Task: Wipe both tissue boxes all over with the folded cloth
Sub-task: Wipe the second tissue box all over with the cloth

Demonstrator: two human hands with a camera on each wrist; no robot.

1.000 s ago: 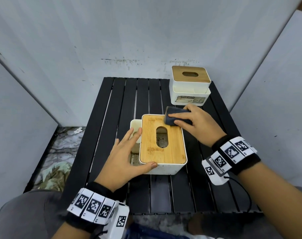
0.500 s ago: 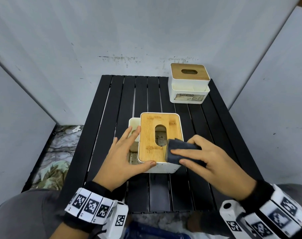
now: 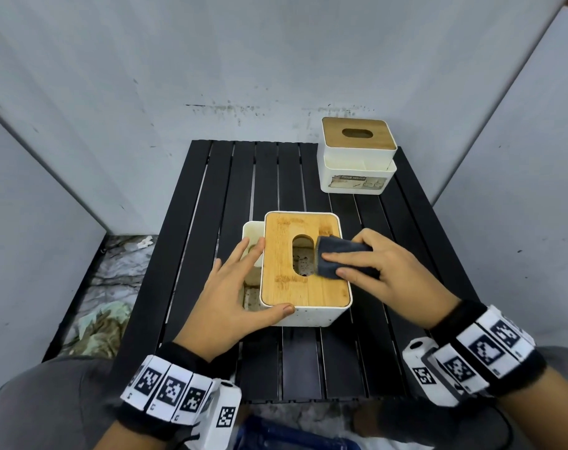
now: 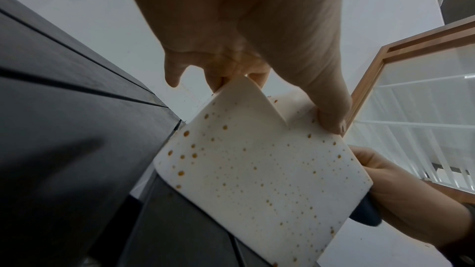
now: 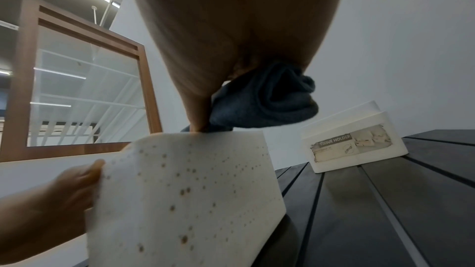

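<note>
The near tissue box [image 3: 308,316] is white with brown speckles and has a bamboo lid [image 3: 282,287] with an oval slot. It stands in the middle of the black slatted table [image 3: 211,206]. My left hand [image 3: 234,293] steadies it, with straight fingers along its left side compartment and the thumb on the front face. My right hand [image 3: 373,274] holds the folded dark cloth [image 3: 334,258] and presses it on the lid's right edge, beside the slot. In the right wrist view the cloth [image 5: 267,100] is bunched under the palm above the speckled box [image 5: 185,190]. The second box [image 3: 357,157] stands at the back right.
Grey walls close in the table on the back, left and right. Left of the table the floor holds crumpled plastic and debris [image 3: 104,306]. The second box [image 5: 354,143] carries a torn "TISSUE HOLDER" label. My grey-clad knees sit at the table's near edge.
My right hand slid the cloth from the lid's far right corner to its near right corner, then back up to the middle of the right edge. The left hand has stayed put.
</note>
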